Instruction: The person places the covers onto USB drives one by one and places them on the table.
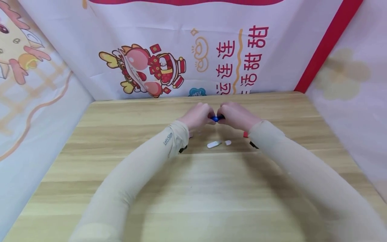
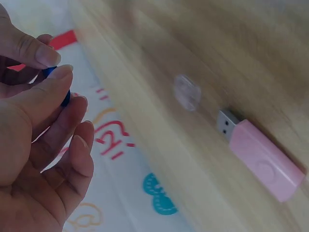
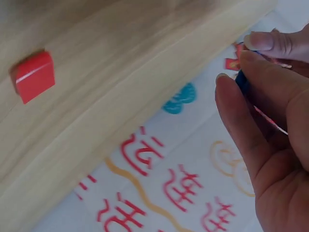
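Observation:
Over the far part of the table, my left hand [image 1: 198, 116] and right hand [image 1: 235, 116] meet fingertip to fingertip. Between them is a small blue object [image 1: 215, 119], mostly hidden by the fingers; I cannot tell its kind. In the left wrist view, thumb and fingers of the left hand pinch one side of it. The right hand pinches its other end, seen in the right wrist view. Nearest the left hand lies a pink USB stick [image 2: 265, 162], its metal plug bare, with a clear cap [image 2: 187, 92] apart from it.
Closer to the body lie a white USB stick [image 1: 214, 144] and a small white cap [image 1: 228, 143]. A red piece [image 3: 36, 76] rests on the wooden table [image 1: 193, 201] under the right wrist. Printed cloth [image 1: 169, 30] hangs at the back and both sides.

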A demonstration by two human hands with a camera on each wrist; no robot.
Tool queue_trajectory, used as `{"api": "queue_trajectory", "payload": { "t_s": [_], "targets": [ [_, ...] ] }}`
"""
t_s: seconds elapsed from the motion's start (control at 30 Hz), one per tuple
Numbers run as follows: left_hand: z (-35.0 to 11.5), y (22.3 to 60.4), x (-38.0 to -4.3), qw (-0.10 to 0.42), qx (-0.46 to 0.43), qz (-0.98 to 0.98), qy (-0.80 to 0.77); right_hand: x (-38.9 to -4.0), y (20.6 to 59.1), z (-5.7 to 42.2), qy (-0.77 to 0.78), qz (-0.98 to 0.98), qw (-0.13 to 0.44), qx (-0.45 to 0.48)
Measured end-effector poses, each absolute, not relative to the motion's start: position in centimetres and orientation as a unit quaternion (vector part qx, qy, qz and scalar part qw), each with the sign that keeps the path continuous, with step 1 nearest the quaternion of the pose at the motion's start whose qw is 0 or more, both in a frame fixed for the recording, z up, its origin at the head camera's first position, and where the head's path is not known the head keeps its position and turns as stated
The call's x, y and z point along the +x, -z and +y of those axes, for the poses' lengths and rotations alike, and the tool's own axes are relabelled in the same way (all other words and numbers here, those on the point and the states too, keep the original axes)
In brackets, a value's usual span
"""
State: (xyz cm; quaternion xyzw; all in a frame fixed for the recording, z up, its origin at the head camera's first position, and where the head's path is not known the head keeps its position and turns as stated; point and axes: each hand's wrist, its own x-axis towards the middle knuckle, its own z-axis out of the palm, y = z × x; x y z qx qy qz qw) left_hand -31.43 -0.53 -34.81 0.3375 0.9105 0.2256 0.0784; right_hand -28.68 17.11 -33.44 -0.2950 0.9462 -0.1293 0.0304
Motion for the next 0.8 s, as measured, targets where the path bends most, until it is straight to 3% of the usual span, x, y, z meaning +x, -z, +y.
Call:
{"api": "queue_trajectory", "payload": {
  "t_s": [0.4,0.8],
  "targets": [
    [0.3,39.1,-36.9,0.106,0.301,0.922,-0.218,-34.9,37.3,17.7,0.168,0.947,0.115,-0.250],
    [1.1,40.4,-38.7,0.109,0.309,0.927,-0.180,-37.0,38.9,18.1,0.153,0.945,0.116,-0.264]
  ]
}}
